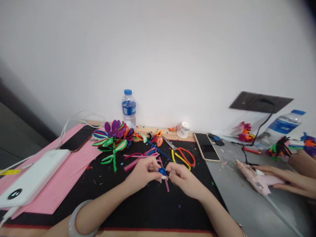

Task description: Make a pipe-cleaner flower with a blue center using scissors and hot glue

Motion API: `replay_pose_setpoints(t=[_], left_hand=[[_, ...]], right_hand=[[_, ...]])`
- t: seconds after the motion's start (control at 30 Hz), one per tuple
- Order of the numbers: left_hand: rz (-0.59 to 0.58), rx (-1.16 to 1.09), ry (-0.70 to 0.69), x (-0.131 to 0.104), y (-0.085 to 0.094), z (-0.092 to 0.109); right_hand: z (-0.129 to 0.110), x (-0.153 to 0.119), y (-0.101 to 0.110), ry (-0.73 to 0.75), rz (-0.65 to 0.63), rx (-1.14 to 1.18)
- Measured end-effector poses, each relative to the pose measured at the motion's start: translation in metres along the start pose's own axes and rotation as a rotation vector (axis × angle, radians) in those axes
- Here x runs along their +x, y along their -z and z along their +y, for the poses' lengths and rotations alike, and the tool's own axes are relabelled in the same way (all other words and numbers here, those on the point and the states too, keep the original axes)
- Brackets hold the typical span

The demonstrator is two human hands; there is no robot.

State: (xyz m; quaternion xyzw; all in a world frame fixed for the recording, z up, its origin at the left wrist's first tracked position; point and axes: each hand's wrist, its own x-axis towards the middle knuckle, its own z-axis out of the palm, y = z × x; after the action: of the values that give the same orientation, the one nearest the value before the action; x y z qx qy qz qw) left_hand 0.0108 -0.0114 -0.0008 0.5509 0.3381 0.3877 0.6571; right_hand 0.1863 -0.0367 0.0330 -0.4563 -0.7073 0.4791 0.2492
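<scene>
Over the black mat, my left hand [149,169] is closed in a pinch on a small blue curled piece [162,171] that looks like bent pipe cleaner. My right hand [184,177] meets it from the right, its fingertips pinched together at the blue piece's edge. A small dark spot shows at those fingertips; I cannot make out what it is. Beneath the hands lies a pink pipe cleaner [167,186]. Just beyond them are more pink pipe cleaners [132,163] and scissors [182,154] with orange and yellow handles.
A pipe-cleaner flower [114,144] and a water bottle [128,108] stand back left. Pink paper [59,184] carries a white power bank [34,177] and a dark phone [78,138]. Rightward are a paper cup [183,129], another phone [207,147] and a co-worker's hand at a glue gun [259,180].
</scene>
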Motion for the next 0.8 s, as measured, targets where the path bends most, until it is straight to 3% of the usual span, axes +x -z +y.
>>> replay_pose_setpoints(t=[0.8], left_hand=[[-0.011, 0.015, 0.018, -0.0042, -0.0033, 0.0042]], right_hand=[[-0.0003, 0.0001, -0.0001, 0.024, -0.032, 0.009]])
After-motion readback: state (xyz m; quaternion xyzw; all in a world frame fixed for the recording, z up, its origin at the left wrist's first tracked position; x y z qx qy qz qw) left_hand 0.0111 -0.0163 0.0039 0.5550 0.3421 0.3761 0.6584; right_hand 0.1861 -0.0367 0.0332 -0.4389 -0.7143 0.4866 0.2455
